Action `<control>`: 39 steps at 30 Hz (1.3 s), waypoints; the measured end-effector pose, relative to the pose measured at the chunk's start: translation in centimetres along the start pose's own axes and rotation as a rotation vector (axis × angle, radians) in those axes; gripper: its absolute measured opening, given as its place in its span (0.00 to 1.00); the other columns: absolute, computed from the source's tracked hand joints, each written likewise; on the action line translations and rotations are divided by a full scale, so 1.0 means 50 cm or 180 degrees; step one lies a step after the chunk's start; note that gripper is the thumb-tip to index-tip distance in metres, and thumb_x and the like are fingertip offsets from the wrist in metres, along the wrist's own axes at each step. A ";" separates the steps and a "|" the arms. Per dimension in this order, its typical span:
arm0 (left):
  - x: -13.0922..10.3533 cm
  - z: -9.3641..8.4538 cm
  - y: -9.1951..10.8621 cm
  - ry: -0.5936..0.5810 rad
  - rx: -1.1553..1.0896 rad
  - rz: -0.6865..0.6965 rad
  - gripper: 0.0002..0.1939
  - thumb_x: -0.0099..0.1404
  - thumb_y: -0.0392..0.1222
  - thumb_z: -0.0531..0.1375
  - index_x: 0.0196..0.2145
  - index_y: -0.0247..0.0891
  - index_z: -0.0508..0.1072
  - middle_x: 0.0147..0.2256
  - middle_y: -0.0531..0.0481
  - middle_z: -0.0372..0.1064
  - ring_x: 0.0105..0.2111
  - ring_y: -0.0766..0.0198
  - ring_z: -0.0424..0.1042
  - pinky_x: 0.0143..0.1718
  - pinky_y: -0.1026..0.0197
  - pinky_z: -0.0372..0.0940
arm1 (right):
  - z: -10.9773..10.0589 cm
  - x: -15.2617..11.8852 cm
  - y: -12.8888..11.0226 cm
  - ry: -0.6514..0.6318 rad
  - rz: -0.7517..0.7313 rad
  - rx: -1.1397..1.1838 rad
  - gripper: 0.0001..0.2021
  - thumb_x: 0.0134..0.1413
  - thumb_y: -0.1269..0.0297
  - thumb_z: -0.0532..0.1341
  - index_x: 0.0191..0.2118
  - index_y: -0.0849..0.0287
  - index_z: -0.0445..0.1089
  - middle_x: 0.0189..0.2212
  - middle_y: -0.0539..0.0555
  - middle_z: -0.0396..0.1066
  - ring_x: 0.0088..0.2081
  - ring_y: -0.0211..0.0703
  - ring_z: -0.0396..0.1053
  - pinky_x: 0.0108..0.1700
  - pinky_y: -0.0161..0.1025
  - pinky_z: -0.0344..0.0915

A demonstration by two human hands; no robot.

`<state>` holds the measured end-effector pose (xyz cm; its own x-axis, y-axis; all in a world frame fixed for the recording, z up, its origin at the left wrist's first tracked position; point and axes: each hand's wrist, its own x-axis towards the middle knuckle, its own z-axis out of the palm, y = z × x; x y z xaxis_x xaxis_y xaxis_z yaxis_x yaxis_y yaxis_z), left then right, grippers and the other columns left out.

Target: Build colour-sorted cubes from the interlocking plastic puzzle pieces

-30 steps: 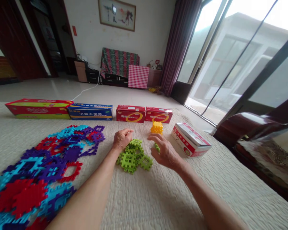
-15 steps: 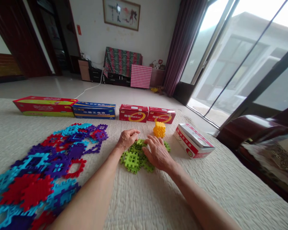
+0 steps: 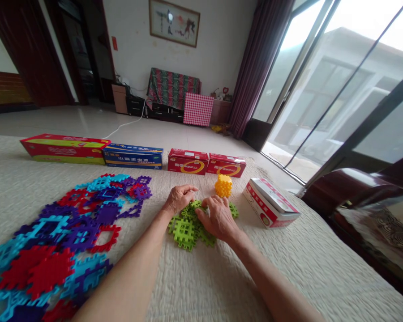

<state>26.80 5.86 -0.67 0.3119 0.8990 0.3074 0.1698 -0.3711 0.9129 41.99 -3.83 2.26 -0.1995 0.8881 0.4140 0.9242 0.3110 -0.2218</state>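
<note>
Flat green interlocking building pieces (image 3: 184, 231), with notched edges and window-like cutouts, lie in a small heap between and under my hands. My left hand (image 3: 180, 199) is at the heap's upper left, its fingers curled and pressed together; what they may hold is hidden. Over the right part of the heap, my right hand (image 3: 218, 218) is bent, thumb and fingers closing on a green piece (image 3: 195, 206) that it partly covers. Just behind my right hand stands a yellow cube (image 3: 223, 185) made of the same kind of pieces.
Red, blue and purple pieces (image 3: 83, 232) spread in a large pile at the left. Along the far side stand a long red-green box (image 3: 67, 150), a blue box (image 3: 133, 157) and two red boxes (image 3: 188, 162). A white-red box (image 3: 271, 203) sits at the right on the quilted cover (image 3: 201, 290).
The view has tilted slightly, so everything sits a little lower. My right hand's fingers have curled in more over the green pieces; my left hand stays nearly in place.
</note>
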 end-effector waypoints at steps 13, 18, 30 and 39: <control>0.003 -0.001 -0.012 0.0087 -0.0072 -0.0025 0.15 0.53 0.42 0.58 0.36 0.33 0.77 0.21 0.51 0.72 0.24 0.65 0.71 0.30 0.65 0.65 | -0.078 -0.002 0.068 0.0077 0.0059 0.0708 0.18 0.40 0.74 0.58 0.42 0.58 0.63 0.38 0.56 0.70 0.40 0.45 0.68 0.43 0.42 0.64; 0.002 -0.002 -0.013 0.0079 -0.0043 -0.0036 0.15 0.54 0.43 0.58 0.36 0.34 0.77 0.21 0.51 0.72 0.23 0.65 0.71 0.28 0.65 0.64 | -0.117 -0.013 0.140 -0.0224 0.0359 0.0489 0.22 0.38 0.75 0.58 0.45 0.57 0.66 0.42 0.56 0.71 0.42 0.46 0.70 0.45 0.43 0.66; 0.003 -0.005 -0.001 0.0328 -0.0271 -0.0379 0.16 0.52 0.45 0.58 0.36 0.33 0.77 0.21 0.51 0.72 0.20 0.67 0.68 0.22 0.66 0.61 | -0.109 -0.010 0.077 -0.0177 -0.0174 0.0801 0.19 0.44 0.76 0.57 0.45 0.57 0.66 0.43 0.56 0.71 0.45 0.44 0.70 0.49 0.45 0.66; 0.007 -0.006 -0.007 0.0497 -0.0308 -0.0364 0.17 0.52 0.46 0.58 0.36 0.33 0.77 0.19 0.53 0.69 0.19 0.68 0.66 0.24 0.66 0.61 | -0.037 -0.047 -0.012 -0.0384 -0.0886 0.1209 0.22 0.48 0.72 0.59 0.51 0.56 0.62 0.54 0.60 0.62 0.53 0.49 0.64 0.53 0.48 0.63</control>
<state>26.56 6.36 -0.82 0.1459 0.9619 0.2314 0.1029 -0.2474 0.9634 42.51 -6.72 3.05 -0.4793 0.7796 0.4030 0.6507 0.6238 -0.4330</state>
